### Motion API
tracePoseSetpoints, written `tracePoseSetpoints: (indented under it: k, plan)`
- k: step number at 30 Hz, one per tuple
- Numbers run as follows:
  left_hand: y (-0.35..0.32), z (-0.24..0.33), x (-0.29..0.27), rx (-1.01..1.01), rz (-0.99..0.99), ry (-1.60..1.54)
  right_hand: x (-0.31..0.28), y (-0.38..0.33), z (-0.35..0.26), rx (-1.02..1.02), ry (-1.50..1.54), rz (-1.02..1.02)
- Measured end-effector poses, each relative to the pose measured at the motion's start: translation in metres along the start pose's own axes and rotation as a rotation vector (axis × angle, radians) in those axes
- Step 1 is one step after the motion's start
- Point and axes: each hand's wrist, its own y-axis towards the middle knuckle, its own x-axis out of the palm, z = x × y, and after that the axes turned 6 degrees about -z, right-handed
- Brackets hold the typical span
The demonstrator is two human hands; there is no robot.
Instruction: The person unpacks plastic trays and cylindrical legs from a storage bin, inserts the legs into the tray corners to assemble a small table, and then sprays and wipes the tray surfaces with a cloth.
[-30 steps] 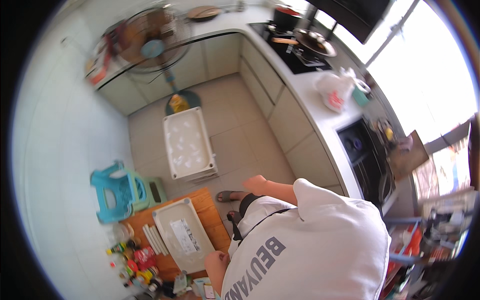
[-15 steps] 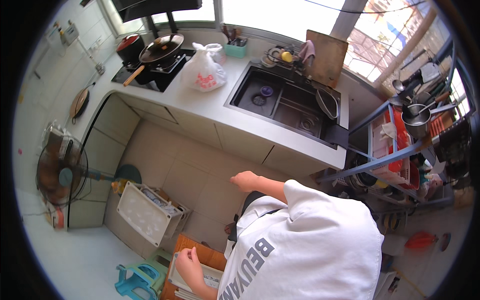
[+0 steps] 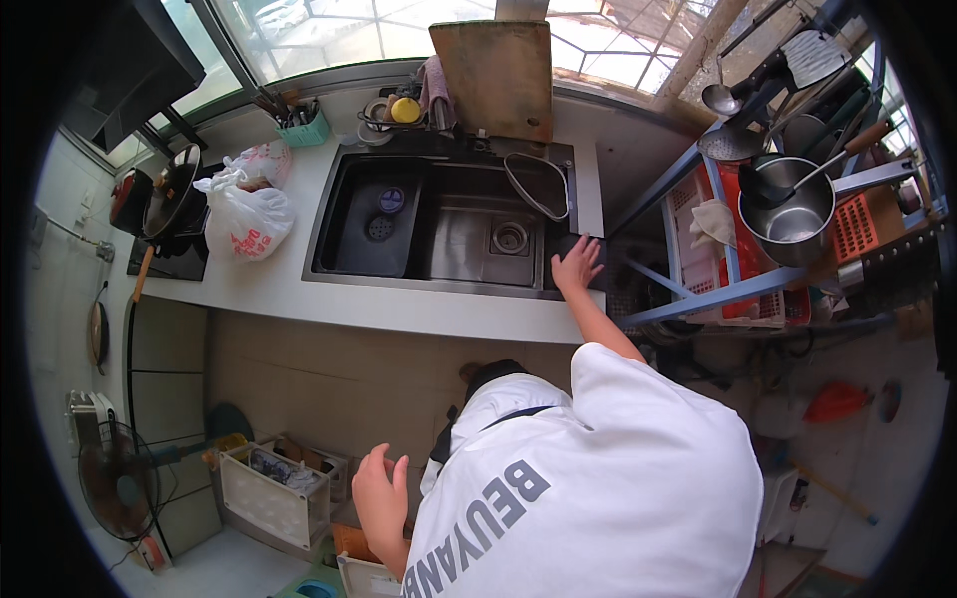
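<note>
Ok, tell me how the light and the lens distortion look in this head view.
Head view: daylight blows out the window above the sink; fisheye bends the countertop edge, black rim around; right hand sharp, left hand in shade.

You wear a white short-sleeved shirt (image 3: 608, 478), loose and boxy, its cloth falling in soft folds across your shoulders. Large grey block letters run across the chest, seen slantwise from above. A thin dark line crosses the fabric near the collar. Below the hem a patch of dark clothing (image 3: 488, 384) shows, black or very dark grey. Your forearms are bare from the sleeve down, and both your left hand (image 3: 381, 495) and your right hand (image 3: 576, 265) are ungloved, with no watch or rings visible.
</note>
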Motion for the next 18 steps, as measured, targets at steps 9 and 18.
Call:
tracePoseSetpoints:
  k: [9, 18]
  plan:
    - [0.046, 0.077, 0.019, 0.178, -0.057, 0.131, 0.027, 0.028, 0.074, 0.095, 0.161, -0.032]
    - [0.045, 0.073, 0.021, 0.022, -0.016, 0.167, -0.023, 0.111, -0.116, -0.260, 0.722, -0.073]
